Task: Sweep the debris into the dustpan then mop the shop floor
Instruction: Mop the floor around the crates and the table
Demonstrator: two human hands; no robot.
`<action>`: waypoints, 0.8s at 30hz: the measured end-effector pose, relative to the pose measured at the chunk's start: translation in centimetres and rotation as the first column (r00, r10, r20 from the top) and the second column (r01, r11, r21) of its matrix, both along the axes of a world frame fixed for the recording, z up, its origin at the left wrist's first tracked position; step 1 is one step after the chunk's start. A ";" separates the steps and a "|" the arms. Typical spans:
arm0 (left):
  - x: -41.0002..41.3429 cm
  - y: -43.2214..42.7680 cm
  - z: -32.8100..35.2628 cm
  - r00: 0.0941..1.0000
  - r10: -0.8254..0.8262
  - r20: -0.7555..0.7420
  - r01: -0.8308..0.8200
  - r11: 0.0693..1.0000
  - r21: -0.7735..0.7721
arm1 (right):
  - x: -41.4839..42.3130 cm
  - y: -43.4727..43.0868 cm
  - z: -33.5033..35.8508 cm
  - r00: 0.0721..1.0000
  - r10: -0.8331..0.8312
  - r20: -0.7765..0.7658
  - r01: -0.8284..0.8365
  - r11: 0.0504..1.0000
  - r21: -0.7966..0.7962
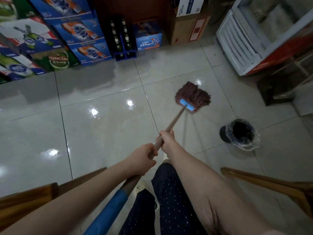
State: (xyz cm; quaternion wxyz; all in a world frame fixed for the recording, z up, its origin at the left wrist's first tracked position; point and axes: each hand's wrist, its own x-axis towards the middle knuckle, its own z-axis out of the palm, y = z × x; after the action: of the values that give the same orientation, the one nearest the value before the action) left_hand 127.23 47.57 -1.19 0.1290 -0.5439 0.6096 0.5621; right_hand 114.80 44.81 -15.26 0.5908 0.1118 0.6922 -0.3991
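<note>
Mop head (193, 97) lies flat on the tiled floor (101, 124). The handle (174, 121) runs from it back toward the wearer. Right hand (166, 139) grips the shaft nearer the mop head, with left hand (144, 158) gripping just behind.

- Right of mop head and nearer the wearer, apart from it: lined bin (240, 133).
- Beyond it, far left: stacked cartons (50, 39).
- Beyond it, slightly left: bottle crate (124, 53) with upright bottles in it, small carton (148, 38) just right of the crate, then cardboard box (186, 28).
- Beyond it, right: vented cabinet (245, 41).
</note>
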 end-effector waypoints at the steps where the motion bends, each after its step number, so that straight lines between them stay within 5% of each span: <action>1: -0.4 0.2 -0.6 1.000 -0.001 -0.006 0.001 1.000 -0.005 | -0.4 0.2 -0.5 1.000 0.008 -0.008 -0.008 1.000 0.012; 12: -5.4 -7.6 -2.9 1.000 -0.009 0.004 0.009 1.000 -0.019 | -7.2 -7.0 -2.6 0.996 -0.036 0.081 0.036 0.999 0.004; 24: -25.6 -24.2 -9.3 0.987 0.041 -0.158 -0.046 0.998 -0.030 | -28.7 -24.7 -6.9 0.998 -0.035 -0.047 0.035 0.999 0.004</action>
State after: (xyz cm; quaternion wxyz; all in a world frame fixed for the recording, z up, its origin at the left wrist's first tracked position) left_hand 101.67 23.39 -10.47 0.0591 -0.5131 0.6152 0.5957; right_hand 86.10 20.14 -22.19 0.5669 0.1158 0.7048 -0.4104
